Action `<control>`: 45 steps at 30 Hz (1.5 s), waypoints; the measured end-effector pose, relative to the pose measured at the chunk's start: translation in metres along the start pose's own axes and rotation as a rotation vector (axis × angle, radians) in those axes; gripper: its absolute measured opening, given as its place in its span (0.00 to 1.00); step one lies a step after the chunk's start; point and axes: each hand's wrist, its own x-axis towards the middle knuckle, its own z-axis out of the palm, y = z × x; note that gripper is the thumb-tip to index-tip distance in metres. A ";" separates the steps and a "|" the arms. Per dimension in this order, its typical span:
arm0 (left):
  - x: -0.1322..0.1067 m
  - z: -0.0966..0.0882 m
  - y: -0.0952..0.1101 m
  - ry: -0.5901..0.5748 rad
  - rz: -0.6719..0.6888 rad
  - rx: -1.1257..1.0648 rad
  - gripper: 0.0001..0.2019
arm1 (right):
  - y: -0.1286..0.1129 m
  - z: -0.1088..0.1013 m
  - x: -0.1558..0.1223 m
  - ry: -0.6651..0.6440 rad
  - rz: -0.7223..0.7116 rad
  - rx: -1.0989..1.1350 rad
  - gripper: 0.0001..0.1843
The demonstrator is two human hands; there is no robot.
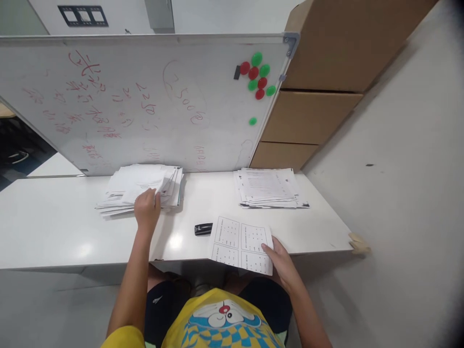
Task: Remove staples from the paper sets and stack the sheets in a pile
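Observation:
My left hand (147, 209) reaches to the loose pile of white papers (141, 186) at the back left of the white table (54, 227), fingers curled on the pile's near edge. My right hand (281, 258) grips the lower right corner of a printed sheet with four grid panels (241, 243), which lies at the table's front edge. A small black stapler (203, 228) lies just left of that sheet, between my two hands.
A second, neater stack of printed papers (268, 187) sits at the back right. A whiteboard (145, 101) with red writing and red and green magnets (258, 77) leans behind the table. Cardboard boxes (326, 72) are stacked at the right.

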 end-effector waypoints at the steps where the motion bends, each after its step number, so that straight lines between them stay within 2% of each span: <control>1: -0.007 -0.003 0.017 0.007 0.078 -0.046 0.17 | 0.001 -0.002 -0.001 0.003 0.009 0.010 0.28; 3: -0.029 -0.009 0.057 -0.032 0.309 -0.167 0.14 | 0.001 -0.004 -0.001 -0.018 0.030 0.041 0.25; 6: -0.071 -0.011 0.112 -0.227 0.703 -0.369 0.16 | 0.003 -0.007 -0.002 -0.085 0.068 0.125 0.22; 7: -0.083 -0.009 0.125 -0.318 0.788 -0.431 0.17 | 0.004 -0.008 -0.002 -0.095 0.076 0.146 0.22; 9: -0.099 -0.003 0.139 -0.495 0.842 -0.527 0.19 | 0.007 -0.011 -0.001 -0.080 0.084 0.167 0.21; 12: -0.097 0.012 0.138 -0.654 0.719 -0.595 0.18 | 0.008 -0.016 -0.001 -0.091 0.127 0.183 0.20; 16: -0.072 0.032 0.129 -0.730 0.562 -0.603 0.24 | 0.005 -0.021 0.000 -0.133 0.164 0.221 0.22; 20: -0.054 0.045 0.131 -0.758 0.565 -0.510 0.31 | 0.001 -0.020 0.003 -0.109 0.088 0.288 0.23; 23: -0.047 0.051 0.136 -0.780 0.622 -0.498 0.33 | -0.001 -0.018 0.003 -0.132 0.085 0.193 0.27; 25: -0.043 0.052 0.139 -0.754 0.591 -0.520 0.34 | -0.005 -0.016 0.004 -0.149 0.049 0.099 0.31; 27: -0.041 0.051 0.142 -0.700 0.439 -0.585 0.32 | -0.012 -0.015 0.005 -0.125 -0.031 0.041 0.31; 29: -0.043 0.046 0.147 -0.685 0.241 -0.747 0.26 | -0.025 -0.016 0.008 -0.094 -0.118 -0.002 0.28; 31: -0.048 0.040 0.153 -0.689 0.129 -0.980 0.24 | -0.041 -0.019 0.011 -0.059 -0.207 -0.038 0.25; 33: -0.056 0.035 0.160 -0.603 0.102 -1.154 0.27 | -0.054 -0.023 0.017 -0.016 -0.287 -0.054 0.24; 35: -0.062 0.032 0.168 -0.450 0.070 -1.188 0.35 | -0.059 -0.027 0.024 0.018 -0.329 -0.053 0.23; 36: -0.065 0.031 0.171 -0.411 0.047 -1.176 0.39 | -0.057 -0.028 0.028 0.030 -0.332 -0.045 0.23; 38: -0.067 0.032 0.175 -0.439 0.009 -1.152 0.39 | -0.046 -0.030 0.036 0.044 -0.322 -0.012 0.23; 42: -0.066 0.034 0.173 -0.642 -0.041 -1.113 0.31 | -0.024 -0.035 0.046 0.010 -0.290 0.037 0.25; 44: -0.063 0.034 0.171 -0.652 -0.008 -1.044 0.26 | -0.026 -0.039 0.047 -0.018 -0.273 0.021 0.22; 45: -0.062 0.034 0.171 -0.617 0.053 -1.016 0.22 | -0.031 -0.041 0.048 -0.023 -0.273 0.005 0.20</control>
